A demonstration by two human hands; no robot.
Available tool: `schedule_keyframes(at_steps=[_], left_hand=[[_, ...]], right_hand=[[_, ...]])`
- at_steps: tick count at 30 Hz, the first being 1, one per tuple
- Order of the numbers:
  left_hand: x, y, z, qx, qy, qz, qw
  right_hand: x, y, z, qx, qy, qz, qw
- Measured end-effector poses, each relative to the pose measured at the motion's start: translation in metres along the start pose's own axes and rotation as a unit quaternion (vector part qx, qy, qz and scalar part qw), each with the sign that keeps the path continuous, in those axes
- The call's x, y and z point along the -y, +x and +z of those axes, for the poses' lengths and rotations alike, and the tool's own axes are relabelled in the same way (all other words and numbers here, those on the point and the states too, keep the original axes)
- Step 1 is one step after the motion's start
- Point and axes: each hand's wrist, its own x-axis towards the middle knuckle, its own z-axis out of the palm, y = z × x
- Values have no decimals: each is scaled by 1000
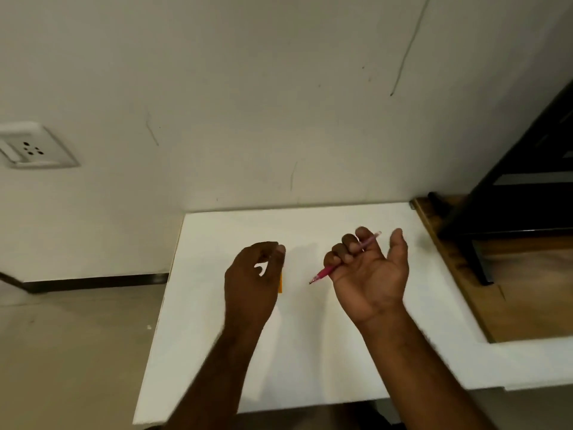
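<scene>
My right hand [369,274] is raised palm-up over the white table [217,352], its fingers curled round a pink pen [325,270] whose tip points down-left. My left hand [252,280] hovers to the left of it with fingers curled, thumb near the fingertips. A small orange object [280,285] shows at the left hand's right edge, mostly hidden; whether the hand holds it is unclear.
The white table stands against a cream wall. A brown wooden surface [527,299] with a black metal frame [508,193] adjoins the table on the right. A wall socket [31,147] is at the left. Tiled floor [71,352] lies left of the table.
</scene>
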Motion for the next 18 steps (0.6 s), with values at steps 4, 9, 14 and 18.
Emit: schedule_keyframes(at_steps=[4, 9, 14, 18], left_hand=[[-12, -5, 5, 54, -416, -225, 879], [-19, 3, 9, 135, -523, -244, 806], [-19, 17, 24, 178, -530, -218, 800], [-15, 23, 32, 186, -518, -215, 807]], right_hand=[[5, -4, -5, -12, 31, -33, 999], [6, 9, 0, 15, 65, -34, 997], [5, 30, 2, 32, 76, -32, 996], [2, 42, -4, 34, 85, -30, 995]])
